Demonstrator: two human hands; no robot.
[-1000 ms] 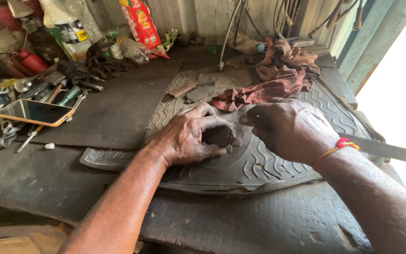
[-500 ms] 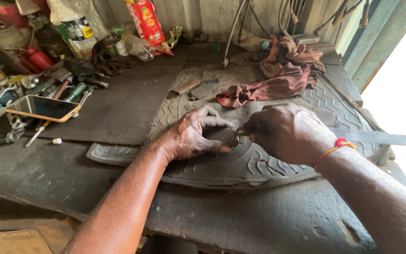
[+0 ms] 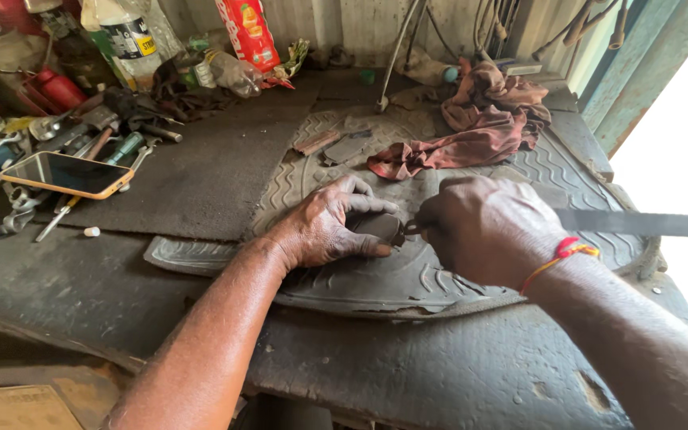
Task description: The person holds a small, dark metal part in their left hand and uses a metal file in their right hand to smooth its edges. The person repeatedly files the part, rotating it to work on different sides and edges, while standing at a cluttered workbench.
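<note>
The left hand (image 3: 324,227) lies palm down, fingers spread and curled over a small dark oval rubber piece (image 3: 380,227), pinning it flat on the broad grey ribbed section of tyre tread (image 3: 360,283) that lies across the middle of the bench. The right hand (image 3: 483,227), just right of it, is closed in a fist around the handle of a tool; a long flat metal blade (image 3: 639,224) runs out to the right past the wrist, which wears a red and orange thread bracelet (image 3: 560,253). The tool's working end meets the rubber piece between the two hands, though the exact contact is hidden by the fingers.

The rubber piece looks light, thin and bendy, likely to slide or curl unless pressed down, so flat pressure on its top with the fingertips at its left edge seems the sound hold. The tyre tread under it looks heavy and stiff enough to stay put.

Far of the hands a crumpled reddish-brown rag (image 3: 471,131) rests on the tread. To the left, on the dark worn bench top (image 3: 201,175), sit a smartphone in an orange case (image 3: 65,175) and scattered metal hand tools (image 3: 97,131); bottles and a red packet (image 3: 247,33) stand at the far wall
</note>
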